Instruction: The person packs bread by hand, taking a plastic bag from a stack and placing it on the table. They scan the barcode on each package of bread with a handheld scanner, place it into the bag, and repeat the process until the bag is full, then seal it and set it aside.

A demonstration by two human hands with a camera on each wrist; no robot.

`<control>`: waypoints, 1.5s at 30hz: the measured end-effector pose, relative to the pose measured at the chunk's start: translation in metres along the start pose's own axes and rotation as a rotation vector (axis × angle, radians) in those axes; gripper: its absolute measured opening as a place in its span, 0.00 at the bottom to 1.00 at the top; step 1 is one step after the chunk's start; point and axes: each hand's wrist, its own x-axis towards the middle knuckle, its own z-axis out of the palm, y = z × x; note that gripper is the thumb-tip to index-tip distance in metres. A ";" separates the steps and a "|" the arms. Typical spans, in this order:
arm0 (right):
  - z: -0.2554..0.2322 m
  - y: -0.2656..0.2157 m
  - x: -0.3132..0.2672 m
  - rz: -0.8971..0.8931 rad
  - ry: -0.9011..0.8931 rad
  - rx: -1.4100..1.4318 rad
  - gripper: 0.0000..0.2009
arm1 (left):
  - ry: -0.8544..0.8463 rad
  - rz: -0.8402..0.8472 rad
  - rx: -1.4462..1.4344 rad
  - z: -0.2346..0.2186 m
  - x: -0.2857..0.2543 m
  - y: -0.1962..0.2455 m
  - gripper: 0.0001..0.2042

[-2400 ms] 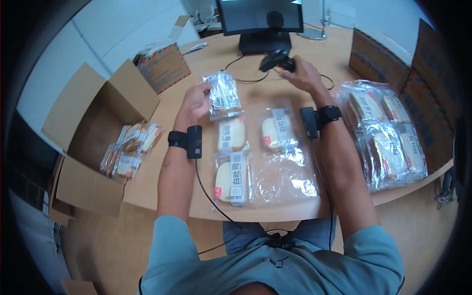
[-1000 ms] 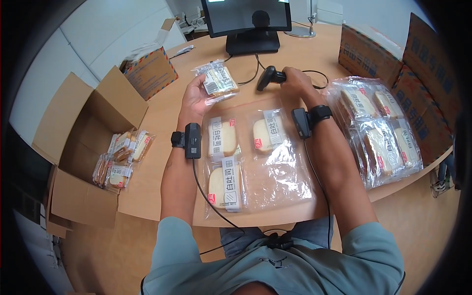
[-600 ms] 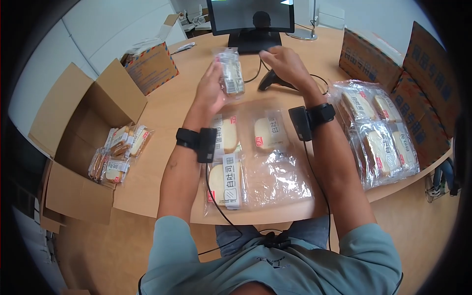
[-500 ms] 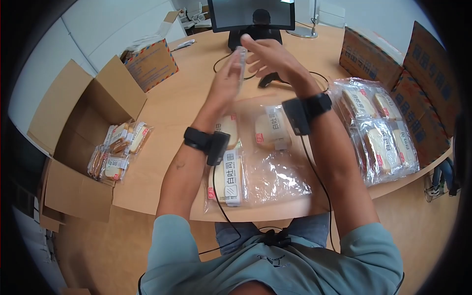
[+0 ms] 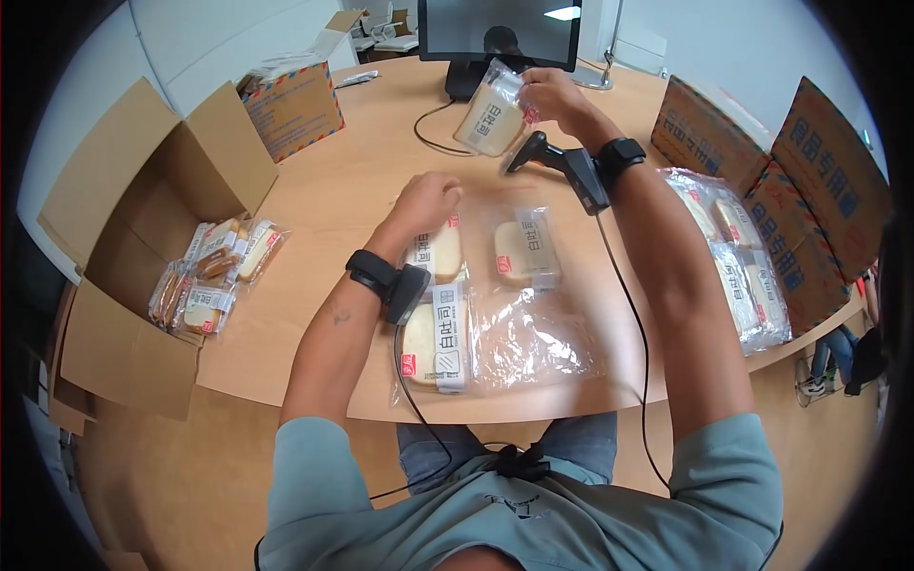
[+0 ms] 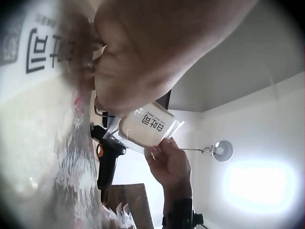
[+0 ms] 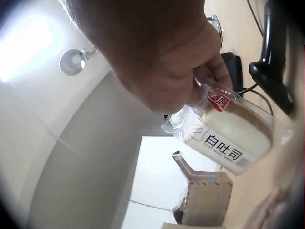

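Observation:
My right hand (image 5: 557, 95) pinches a clear packet of sliced white bread (image 5: 490, 119) by its end, raised above the far part of the table. The right wrist view shows the packet's printed label and red mark beside my bent fingers. My left hand (image 5: 428, 205) is low at the far edge of a large clear plastic bag (image 5: 533, 352), fingers bent down. Its fingertips are mostly hidden, so I cannot tell whether they grip the bag. Inside or under that film lie three bread packets (image 5: 524, 252), two on the left and one at upper right.
A black handheld scanner (image 5: 533, 152) rests below the raised packet, near a monitor (image 5: 500, 33). At left, an open carton (image 5: 143, 209) holds several bread packets (image 5: 205, 305). Filled bags (image 5: 747, 276) and printed boxes (image 5: 800, 200) stand at right.
The right hand has let go of the scanner and taken the bread packet from the left hand. The left hand has come back toward the large bag.

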 end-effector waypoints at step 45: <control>0.054 0.019 -0.036 -0.116 -0.998 -1.182 0.15 | 0.011 -0.121 -0.045 0.000 0.006 0.002 0.11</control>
